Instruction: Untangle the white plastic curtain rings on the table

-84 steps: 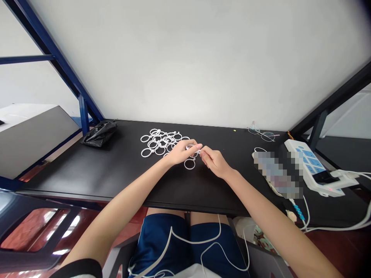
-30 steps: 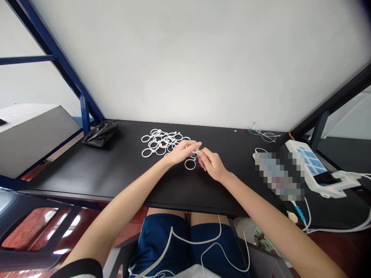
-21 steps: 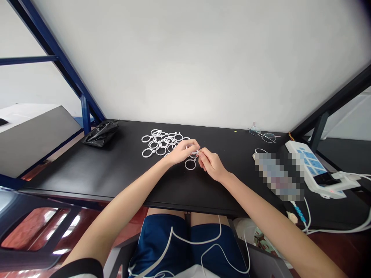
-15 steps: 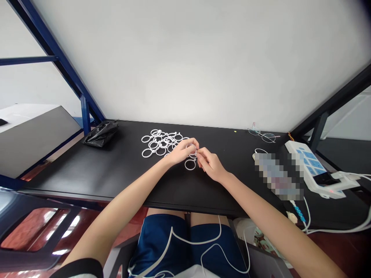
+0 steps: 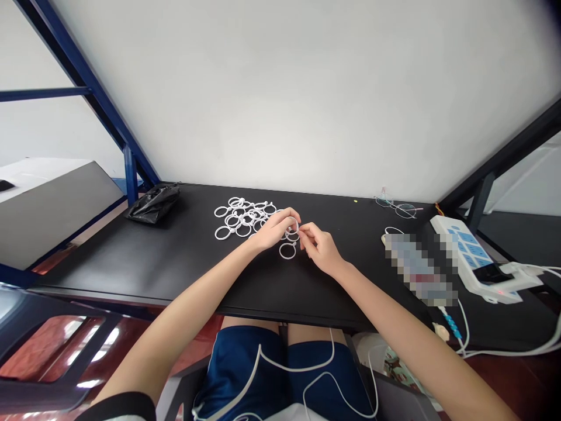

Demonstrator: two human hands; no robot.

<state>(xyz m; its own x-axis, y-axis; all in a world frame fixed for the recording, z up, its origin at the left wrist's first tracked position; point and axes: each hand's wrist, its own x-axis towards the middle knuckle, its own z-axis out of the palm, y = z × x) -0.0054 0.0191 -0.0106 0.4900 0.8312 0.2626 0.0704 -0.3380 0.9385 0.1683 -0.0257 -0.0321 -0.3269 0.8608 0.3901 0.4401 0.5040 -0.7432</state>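
**Left hand point(image 5: 275, 229) and right hand point(image 5: 319, 248) work a small white plastic ring point(image 5: 293, 229) above a matte black surface point(image 5: 184, 263).**
The left fingers curl closed around the ring, while the right fingertips pinch at its edge. A loose white ring point(image 5: 287, 251) lies just below, with a heap of matching rings point(image 5: 241, 219) beyond the left hand. Farther off sit a crumpled black plastic bag point(image 5: 153, 210), thin wire glasses point(image 5: 405, 209) and a white power strip point(image 5: 464, 248) with blue panels.

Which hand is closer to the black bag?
Left. The left hand is to the right of the black bag, and the right hand lies farther right still.
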